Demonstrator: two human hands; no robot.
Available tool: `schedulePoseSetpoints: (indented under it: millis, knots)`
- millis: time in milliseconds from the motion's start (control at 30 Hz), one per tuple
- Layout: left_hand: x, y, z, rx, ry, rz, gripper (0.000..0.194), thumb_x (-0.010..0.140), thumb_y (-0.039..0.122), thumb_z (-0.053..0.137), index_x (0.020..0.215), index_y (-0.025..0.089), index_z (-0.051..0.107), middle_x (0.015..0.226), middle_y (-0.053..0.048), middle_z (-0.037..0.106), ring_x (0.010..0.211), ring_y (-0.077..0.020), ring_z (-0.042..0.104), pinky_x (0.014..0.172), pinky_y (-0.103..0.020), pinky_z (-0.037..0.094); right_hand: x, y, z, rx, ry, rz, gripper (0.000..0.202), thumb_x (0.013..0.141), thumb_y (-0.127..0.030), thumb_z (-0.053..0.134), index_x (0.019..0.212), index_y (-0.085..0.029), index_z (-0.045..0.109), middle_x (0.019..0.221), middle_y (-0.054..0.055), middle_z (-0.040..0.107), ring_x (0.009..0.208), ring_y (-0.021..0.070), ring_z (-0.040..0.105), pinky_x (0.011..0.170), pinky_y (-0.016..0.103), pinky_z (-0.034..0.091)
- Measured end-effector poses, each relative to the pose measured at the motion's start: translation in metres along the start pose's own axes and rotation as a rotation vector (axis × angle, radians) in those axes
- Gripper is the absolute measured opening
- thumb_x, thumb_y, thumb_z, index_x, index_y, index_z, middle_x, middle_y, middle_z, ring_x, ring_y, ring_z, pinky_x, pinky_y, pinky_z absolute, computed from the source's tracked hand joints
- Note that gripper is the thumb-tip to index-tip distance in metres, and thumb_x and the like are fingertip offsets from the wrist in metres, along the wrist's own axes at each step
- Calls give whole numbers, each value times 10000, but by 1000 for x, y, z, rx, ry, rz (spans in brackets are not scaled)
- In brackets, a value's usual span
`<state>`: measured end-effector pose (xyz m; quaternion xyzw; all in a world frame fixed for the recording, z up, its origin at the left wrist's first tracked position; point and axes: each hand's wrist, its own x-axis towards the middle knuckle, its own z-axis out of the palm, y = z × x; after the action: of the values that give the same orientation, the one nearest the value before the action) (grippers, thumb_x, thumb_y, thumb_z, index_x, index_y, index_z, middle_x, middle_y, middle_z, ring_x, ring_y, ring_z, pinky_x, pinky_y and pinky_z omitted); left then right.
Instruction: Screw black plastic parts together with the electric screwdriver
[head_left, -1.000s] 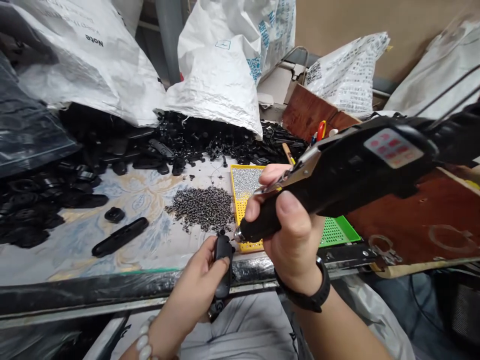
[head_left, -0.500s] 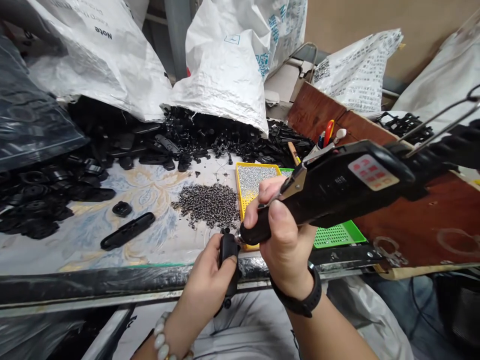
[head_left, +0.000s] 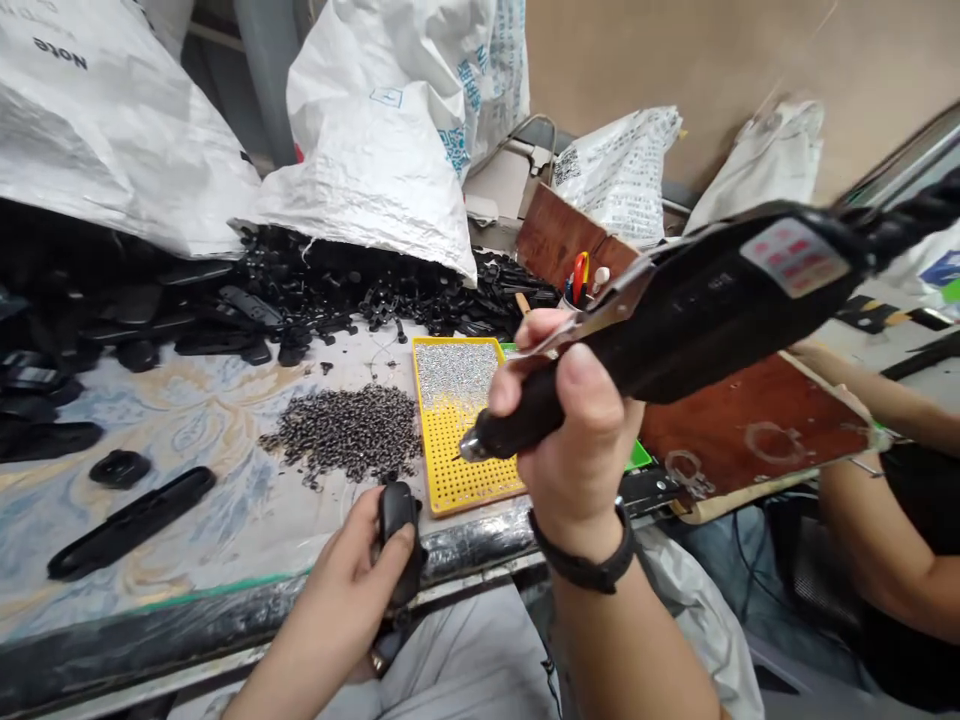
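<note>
My right hand [head_left: 574, 430] grips a black electric screwdriver [head_left: 675, 310] with a metal lever along its top. Its silver tip hangs over the lower part of a yellow perforated tray [head_left: 431, 485], which has many small silver screws [head_left: 457, 370] in its far half. In my left hand [head_left: 352, 570] is a black plastic part [head_left: 400, 540], held upright at the table's front edge, apart from the tip. A pile of small dark metal pieces [head_left: 349, 430] lies left of the tray. Further left lie a long black plastic part [head_left: 131, 525] and a small round black piece [head_left: 120, 468].
Heaps of black plastic parts [head_left: 225, 310] fill the back, below white sacks [head_left: 375, 150]. A brown wooden board [head_left: 757, 430] stands at the right, with another person's arm [head_left: 885, 520] beyond it. Part of a green tray [head_left: 639, 457] shows behind my right wrist.
The screwdriver tip has come away from the black part and now hangs over the yellow tray. My left hand keeps hold of the part. The view has swung right, bringing another person's arm in.
</note>
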<state>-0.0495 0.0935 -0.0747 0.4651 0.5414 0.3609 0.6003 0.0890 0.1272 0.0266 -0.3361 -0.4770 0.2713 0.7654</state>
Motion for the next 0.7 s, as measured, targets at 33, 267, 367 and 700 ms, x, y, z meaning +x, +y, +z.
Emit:
schedulePoseSetpoints:
  millis: [33,267,367,700]
  knots:
    - [-1,1,0,-40,-31,-38,230,751,404,580,900,245,505,570,69,495,460,-141,514,421,-231,380,6,1,-10,-41,40,-19,162,761,-360,609,830,-213,599,747,-24,569,453,55,532,432,196,436]
    - [-3,10,0,-131,-116,-65,371,727,388,611,1032,249,450,856,-5,619,509,-115,541,410,-207,362,20,41,-67,-225,228,-17,222,724,-381,654,774,-177,584,559,-51,534,433,66,504,446,203,424]
    - [-2,10,0,-113,-154,-46,315,747,384,587,992,241,449,937,-21,621,509,-100,524,407,-200,344,20,55,-71,-255,215,11,233,741,-400,635,731,-172,585,525,-51,540,436,73,504,449,207,417]
    - [0,5,2,-114,-151,-34,281,770,341,564,989,230,428,894,-15,614,493,-88,532,383,-180,305,20,72,-72,-244,184,17,228,748,-367,630,666,-166,561,529,-50,543,448,71,510,479,213,407]
